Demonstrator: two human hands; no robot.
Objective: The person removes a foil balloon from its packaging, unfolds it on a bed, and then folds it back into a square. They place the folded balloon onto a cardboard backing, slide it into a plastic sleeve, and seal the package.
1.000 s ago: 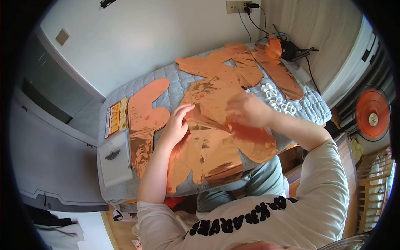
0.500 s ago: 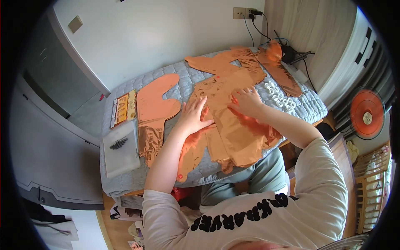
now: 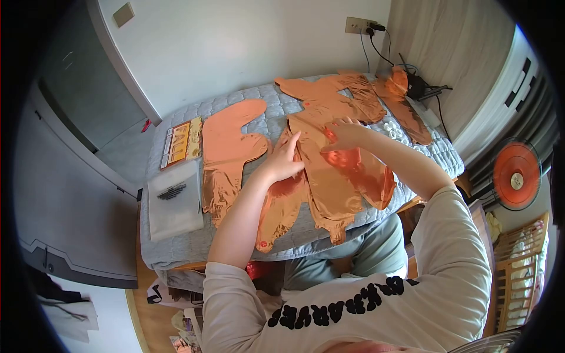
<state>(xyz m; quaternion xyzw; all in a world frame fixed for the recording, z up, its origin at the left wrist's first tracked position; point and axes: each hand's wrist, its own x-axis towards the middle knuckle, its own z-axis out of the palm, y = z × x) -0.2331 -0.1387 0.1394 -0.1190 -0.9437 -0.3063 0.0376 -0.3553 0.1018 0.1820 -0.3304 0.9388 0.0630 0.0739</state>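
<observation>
Orange foil sheets with rounded, limb-like outlines lie on a quilted grey mattress (image 3: 276, 239). The middle foil piece (image 3: 334, 191) lies nearest my lap, narrowing to a crumpled front end. My left hand (image 3: 286, 159) rests on its left side, fingers apart and thumb toward the right. My right hand (image 3: 347, 136) lies on its upper right part, fingers spread, over shiny reddish folds. To the left is another foil piece (image 3: 232, 135), flat with a wrinkled lower part. More foil (image 3: 321, 94) is spread behind my hands.
A printed orange-and-yellow pack (image 3: 181, 143) and a clear bag (image 3: 175, 215) with black sticks lie at the left. White rings (image 3: 393, 130) sit at the right, beyond my forearm. A fan (image 3: 517, 181) stands off the bed's right side, and cables run from a wall socket (image 3: 356, 25).
The camera view has shifted slightly. The middle foil looks flatter and straighter, its right flap reaching further out. My hands stay on it, and my right forearm now covers some of the white rings.
</observation>
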